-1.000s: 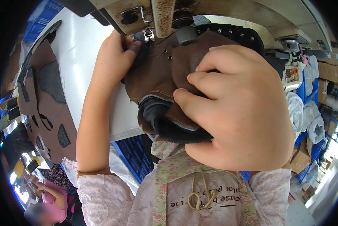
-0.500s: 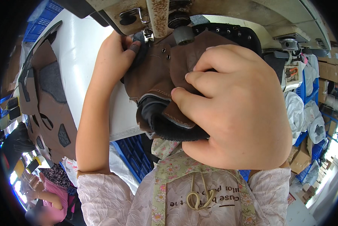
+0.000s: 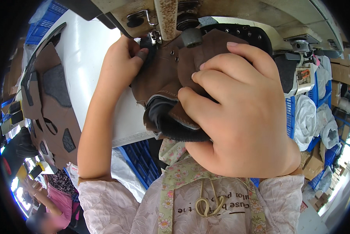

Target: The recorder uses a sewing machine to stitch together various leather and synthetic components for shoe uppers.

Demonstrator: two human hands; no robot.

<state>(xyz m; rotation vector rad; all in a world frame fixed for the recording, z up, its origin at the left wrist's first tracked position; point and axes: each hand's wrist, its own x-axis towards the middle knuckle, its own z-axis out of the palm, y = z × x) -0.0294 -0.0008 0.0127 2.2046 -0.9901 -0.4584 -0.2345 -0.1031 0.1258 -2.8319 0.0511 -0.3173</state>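
A brown boot upper (image 3: 159, 84) with metal eyelets, a zip and dark fuzzy lining lies under the sewing machine (image 3: 237, 13). Its dark padded edge runs close to the presser foot (image 3: 155, 37). My left hand (image 3: 124, 58) pinches that padded edge just left of the foot, thumb on top; some of its fingertips are hidden. Over the upper's right part, my right hand (image 3: 241, 105) grips the brown material with bent fingers. Its thumb is tucked under near the zipped opening, and its index finger reaches farther forward.
Flat brown cut pieces with dark patches (image 3: 52, 89) hang over the left of the white table (image 3: 85, 50). Blue crates (image 3: 138, 160) stand below, and white bags (image 3: 305, 113) lie at the right. A person in pink (image 3: 60, 202) sits at lower left.
The upper has shifted slightly right. My right index finger has lifted and stretched away from the other fingers. My left hand stays by the presser foot.
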